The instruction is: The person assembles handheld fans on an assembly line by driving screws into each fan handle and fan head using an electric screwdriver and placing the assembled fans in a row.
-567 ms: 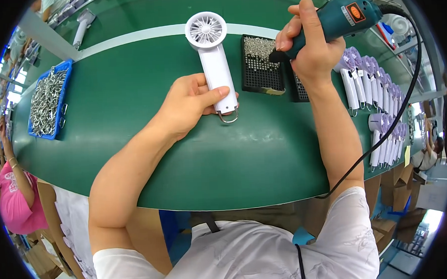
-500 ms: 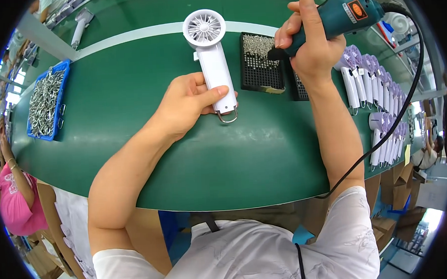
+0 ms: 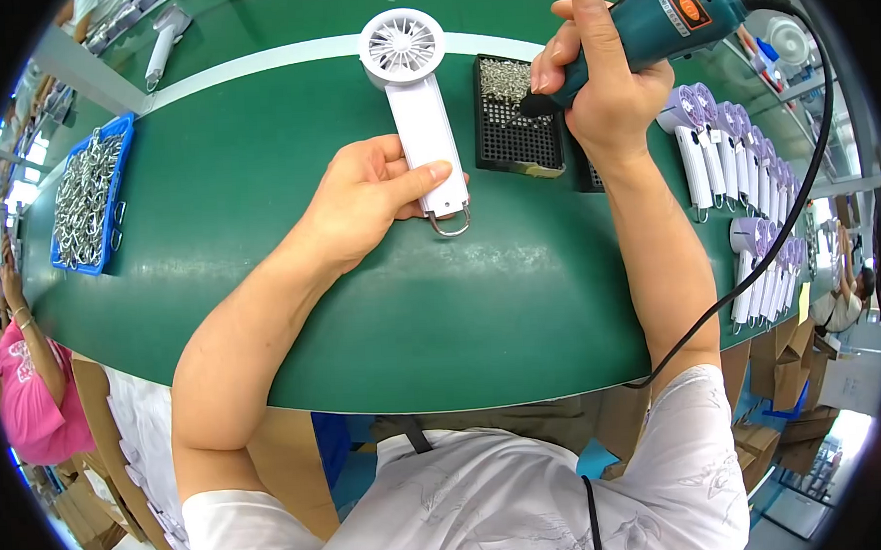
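Observation:
My left hand [image 3: 373,194] is closed around the lower handle of a white handheld fan [image 3: 420,128], its round grille pointing away from me. A metal carabiner-like loop hangs from the handle's near end. My right hand [image 3: 617,90] grips a dark green electric screwdriver [image 3: 670,19], tilted with its black nose down to the left. That nose is over a black perforated screw tray [image 3: 519,149], whose far part is heaped with small silvery screws [image 3: 506,79]. Whether the bit touches a screw I cannot tell. A second black tray [image 3: 590,175] is partly hidden behind my right wrist.
On the left stands a blue bin [image 3: 91,197] full of metal clips. Rows of purple-and-white fans [image 3: 740,154] lie at the right. The screwdriver's black cord [image 3: 788,230] loops down past my right forearm. Another fan [image 3: 163,49] lies far left; a person in pink [image 3: 38,391] sits at left.
The view has shifted slightly. The screwdriver's nose has moved a little down and left relative to the screw tray. My left hand keeps its hold on the fan.

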`<action>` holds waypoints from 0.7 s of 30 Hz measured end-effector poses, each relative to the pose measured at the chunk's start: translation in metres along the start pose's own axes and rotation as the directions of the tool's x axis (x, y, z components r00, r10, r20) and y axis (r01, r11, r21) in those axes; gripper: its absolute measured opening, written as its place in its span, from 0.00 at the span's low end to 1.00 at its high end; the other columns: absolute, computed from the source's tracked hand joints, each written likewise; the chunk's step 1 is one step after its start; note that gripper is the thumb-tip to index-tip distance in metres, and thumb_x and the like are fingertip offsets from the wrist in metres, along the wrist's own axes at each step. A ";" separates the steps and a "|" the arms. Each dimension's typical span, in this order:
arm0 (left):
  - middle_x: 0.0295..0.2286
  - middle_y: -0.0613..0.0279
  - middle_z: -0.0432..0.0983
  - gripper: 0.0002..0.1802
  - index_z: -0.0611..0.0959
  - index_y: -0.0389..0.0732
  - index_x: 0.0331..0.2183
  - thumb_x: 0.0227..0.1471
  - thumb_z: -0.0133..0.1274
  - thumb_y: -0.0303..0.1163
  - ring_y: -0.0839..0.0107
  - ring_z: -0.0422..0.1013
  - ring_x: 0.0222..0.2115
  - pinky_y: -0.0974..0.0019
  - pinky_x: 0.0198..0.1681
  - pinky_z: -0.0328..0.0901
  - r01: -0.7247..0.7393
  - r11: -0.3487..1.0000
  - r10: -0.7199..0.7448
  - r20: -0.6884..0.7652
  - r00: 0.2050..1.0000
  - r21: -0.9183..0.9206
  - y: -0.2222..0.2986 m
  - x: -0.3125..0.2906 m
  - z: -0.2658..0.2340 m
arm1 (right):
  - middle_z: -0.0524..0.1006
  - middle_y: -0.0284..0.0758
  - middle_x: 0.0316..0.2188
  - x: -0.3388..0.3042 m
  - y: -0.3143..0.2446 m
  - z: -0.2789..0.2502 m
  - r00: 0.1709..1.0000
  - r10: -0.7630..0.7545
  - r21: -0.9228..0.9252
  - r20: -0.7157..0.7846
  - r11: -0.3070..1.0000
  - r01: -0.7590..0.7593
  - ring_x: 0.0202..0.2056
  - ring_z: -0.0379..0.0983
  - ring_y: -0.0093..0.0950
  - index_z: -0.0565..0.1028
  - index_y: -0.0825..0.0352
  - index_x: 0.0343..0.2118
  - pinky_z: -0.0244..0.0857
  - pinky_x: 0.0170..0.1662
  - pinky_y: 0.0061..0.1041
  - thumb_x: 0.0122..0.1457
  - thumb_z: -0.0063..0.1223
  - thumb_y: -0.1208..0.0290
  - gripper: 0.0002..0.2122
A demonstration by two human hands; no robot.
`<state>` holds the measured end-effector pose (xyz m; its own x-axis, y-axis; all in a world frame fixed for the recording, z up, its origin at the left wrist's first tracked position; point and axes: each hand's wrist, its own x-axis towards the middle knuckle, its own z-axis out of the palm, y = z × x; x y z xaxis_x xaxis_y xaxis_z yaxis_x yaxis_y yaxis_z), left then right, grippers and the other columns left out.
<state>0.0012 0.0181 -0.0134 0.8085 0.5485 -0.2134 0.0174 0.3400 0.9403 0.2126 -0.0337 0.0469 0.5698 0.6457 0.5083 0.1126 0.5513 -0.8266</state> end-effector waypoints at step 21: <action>0.41 0.48 0.81 0.18 0.75 0.28 0.47 0.62 0.56 0.32 0.64 0.80 0.40 0.60 0.46 0.76 -0.022 0.999 0.024 -0.032 0.999 0.042 -0.001 0.001 0.002 | 0.74 0.31 0.15 0.002 -0.002 0.011 0.995 0.072 -0.120 0.070 0.991 -0.063 0.12 0.70 0.22 0.76 0.70 0.26 0.64 0.17 0.21 0.64 0.61 0.66 0.13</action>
<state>0.0030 0.0167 -0.0141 0.7893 0.5808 -0.1994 0.0238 0.2956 0.9550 0.2045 -0.0276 0.0519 0.5180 0.7190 0.4634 0.1730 0.4425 -0.8799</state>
